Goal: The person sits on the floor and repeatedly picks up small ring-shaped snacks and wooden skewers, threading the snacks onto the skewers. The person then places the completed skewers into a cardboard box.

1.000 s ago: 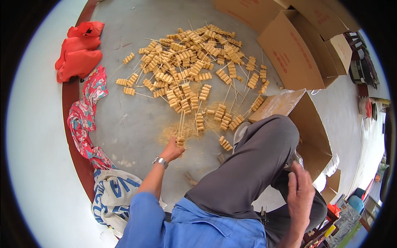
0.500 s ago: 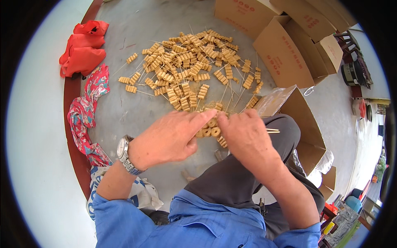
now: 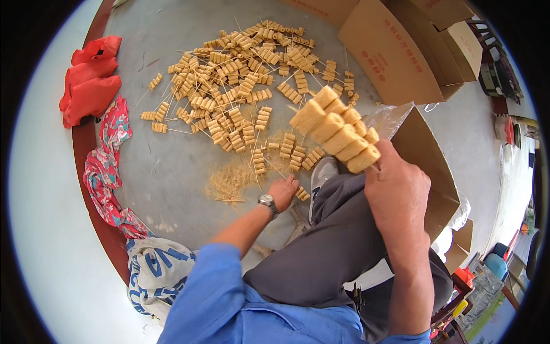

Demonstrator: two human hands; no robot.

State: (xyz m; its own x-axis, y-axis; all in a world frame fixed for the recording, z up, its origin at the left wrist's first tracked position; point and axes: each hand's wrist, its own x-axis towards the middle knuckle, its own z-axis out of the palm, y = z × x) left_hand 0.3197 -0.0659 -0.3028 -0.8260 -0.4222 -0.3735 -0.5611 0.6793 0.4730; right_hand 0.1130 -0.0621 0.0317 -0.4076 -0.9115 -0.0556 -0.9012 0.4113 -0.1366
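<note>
My right hand (image 3: 397, 186) is closed on the stick ends of several skewers (image 3: 338, 129), raised above my thigh. Each stick carries a row of tan, ribbed rolls, and the rows sit side by side in a bunch. Down at the floor, my left hand (image 3: 281, 193), with a silver watch at the wrist, reaches among loose skewers. A short skewer (image 3: 302, 194) lies right beside its fingertips; the fingers are too hidden to show whether they grip. Just beyond that hand a few skewers (image 3: 297, 156) lie in a row.
A large heap of skewers (image 3: 229, 86) covers the floor ahead. Tan crumbs (image 3: 229, 179) are scattered left of my hand. Open cardboard boxes (image 3: 395, 51) stand at the right, one box (image 3: 427, 155) beside my knee. Red bags (image 3: 91, 80) and floral cloth (image 3: 109, 166) lie along the left wall.
My hands were together over the bunch. My right hand has lifted it up and to the right; my left hand has let go and moved down to the floor. The view has shifted.
</note>
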